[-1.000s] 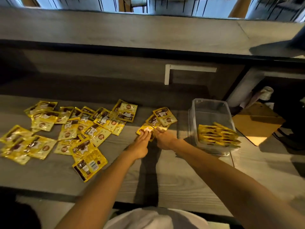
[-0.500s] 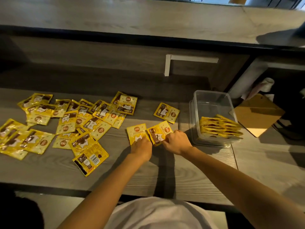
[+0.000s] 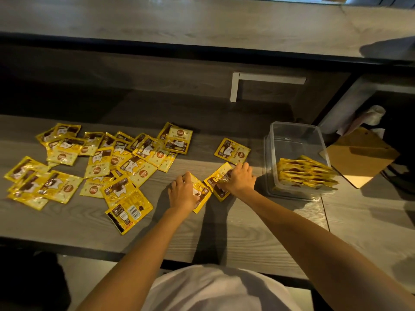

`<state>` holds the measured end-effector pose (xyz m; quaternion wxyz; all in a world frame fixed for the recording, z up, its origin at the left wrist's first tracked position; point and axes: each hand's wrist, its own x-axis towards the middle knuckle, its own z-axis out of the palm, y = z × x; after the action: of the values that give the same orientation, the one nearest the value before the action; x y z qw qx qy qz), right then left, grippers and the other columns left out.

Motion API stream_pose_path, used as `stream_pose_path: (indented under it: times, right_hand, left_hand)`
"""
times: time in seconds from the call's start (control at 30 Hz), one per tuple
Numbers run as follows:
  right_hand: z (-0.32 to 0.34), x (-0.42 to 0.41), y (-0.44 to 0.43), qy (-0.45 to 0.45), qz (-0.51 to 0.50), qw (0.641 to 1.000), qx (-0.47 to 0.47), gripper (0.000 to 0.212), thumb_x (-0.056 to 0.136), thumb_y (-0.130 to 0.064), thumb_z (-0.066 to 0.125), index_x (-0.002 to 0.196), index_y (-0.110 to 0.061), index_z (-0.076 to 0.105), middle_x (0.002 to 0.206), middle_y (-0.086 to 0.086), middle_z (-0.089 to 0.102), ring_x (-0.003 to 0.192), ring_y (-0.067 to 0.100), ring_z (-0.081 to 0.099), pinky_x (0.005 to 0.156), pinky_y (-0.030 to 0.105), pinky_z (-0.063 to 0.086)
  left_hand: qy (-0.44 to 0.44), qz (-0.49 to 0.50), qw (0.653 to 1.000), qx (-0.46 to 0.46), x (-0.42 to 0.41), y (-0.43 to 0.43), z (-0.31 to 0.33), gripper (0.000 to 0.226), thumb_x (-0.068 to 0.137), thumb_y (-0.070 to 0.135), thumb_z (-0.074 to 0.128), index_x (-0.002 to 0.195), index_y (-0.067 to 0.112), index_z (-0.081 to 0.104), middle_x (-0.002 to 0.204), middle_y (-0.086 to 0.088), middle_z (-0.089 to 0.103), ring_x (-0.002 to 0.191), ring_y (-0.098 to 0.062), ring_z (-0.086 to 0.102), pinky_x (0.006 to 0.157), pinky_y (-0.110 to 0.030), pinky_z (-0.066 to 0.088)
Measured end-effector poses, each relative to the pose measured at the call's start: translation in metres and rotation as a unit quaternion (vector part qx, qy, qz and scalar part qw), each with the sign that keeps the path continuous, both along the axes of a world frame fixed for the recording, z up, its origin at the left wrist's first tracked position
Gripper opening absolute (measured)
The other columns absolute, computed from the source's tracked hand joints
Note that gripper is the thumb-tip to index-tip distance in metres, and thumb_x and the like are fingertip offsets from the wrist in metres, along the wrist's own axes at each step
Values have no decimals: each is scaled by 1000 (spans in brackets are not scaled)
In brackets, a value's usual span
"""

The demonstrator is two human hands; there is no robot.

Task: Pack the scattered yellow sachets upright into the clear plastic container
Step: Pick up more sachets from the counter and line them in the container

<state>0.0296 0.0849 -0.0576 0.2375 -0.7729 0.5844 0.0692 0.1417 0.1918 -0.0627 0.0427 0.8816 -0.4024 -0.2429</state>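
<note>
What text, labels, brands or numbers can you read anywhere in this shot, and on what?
No text can be quoted.
Face-up yellow foil sachets: printed characters and a round brown logo, too small and blurred to read.
Back-up yellow foil sachet nearest the table's front edge: a barcode and fine print, digits unreadable.
Clear plastic container: no label visible.

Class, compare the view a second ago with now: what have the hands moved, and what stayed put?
The left hand took one sachet, the right hand another sachet, both dragged toward the person, leaving a third sachet behind. The scattered pile, clear container and its upright sachets stayed put.
</note>
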Motion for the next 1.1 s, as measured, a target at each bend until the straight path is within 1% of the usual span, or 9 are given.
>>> stream_pose_path:
  times: [0.13,0.33,0.4,0.5,0.63,0.73,0.87,1.0,1.1]
  right_hand:
    - [5,-2,-4,-63,-9,997,42,60,79,-20,72,124,-6,33,124,16,55,117,34,53,93,42,46]
    - [26,-7,-14,-85,31,996,17,27,90,-16,55,111,0,55,115,22,60,107,39,57,83,41,49]
    - [35,-8,-20,-124,18,992,-6,26,94,-18,47,106,3,57,112,25,61,105,42,57,80,42,47]
    - [53,-11,-32,-198,-3,979,-53,24,93,-18,49,93,3,61,98,25,65,95,42,60,68,40,43]
    - [85,-25,-46,-263,-29,958,-112,19,92,-13,54,81,-1,63,78,14,61,75,24,56,57,28,38]
    - [99,-45,-61,-300,-59,938,-161,20,91,-11,54,75,-1,61,81,18,67,73,22,55,60,29,34]
    - [111,-82,-76,-331,-97,914,-213,16,92,-12,55,92,-1,66,94,13,70,87,22,63,68,35,46]
    - [109,-126,-97,-307,-135,915,-223,14,84,-1,60,94,-4,69,95,13,72,91,24,65,70,32,47]
    - [100,-155,-109,-284,-148,923,-212,13,81,0,62,89,-7,69,92,12,73,83,18,63,65,29,47]
  left_hand:
    - [6,33,999,-28,4,2,4,78,79,22,72,140,9,27,140,-16,37,131,-32,33,104,-39,34]
    - [99,111,986,-76,13,-2,11,53,78,10,73,122,3,45,122,-18,57,115,-34,54,90,-40,44]
    - [90,107,985,-103,13,-9,21,42,85,4,61,124,4,45,119,-19,59,111,-36,56,88,-42,46]
    - [64,89,981,-157,11,-25,40,43,90,1,48,132,8,44,122,-19,58,114,-37,54,87,-42,45]
    - [42,71,965,-250,-2,-52,75,33,88,3,51,121,8,57,112,-16,63,106,-34,58,81,-38,46]
    - [19,24,952,-306,-18,-73,99,21,88,7,54,106,7,66,102,-14,68,99,-31,61,75,-36,46]
    - [37,-28,936,-349,-49,-103,121,28,90,5,51,112,11,67,108,-12,70,104,-28,62,84,-35,48]
    - [77,-82,916,-385,-87,-128,132,36,88,-4,46,113,9,68,110,-12,71,107,-26,63,89,-31,49]
    - [106,-142,908,-378,-112,-145,129,34,87,-2,48,113,9,68,110,-13,71,107,-26,64,92,-34,52]
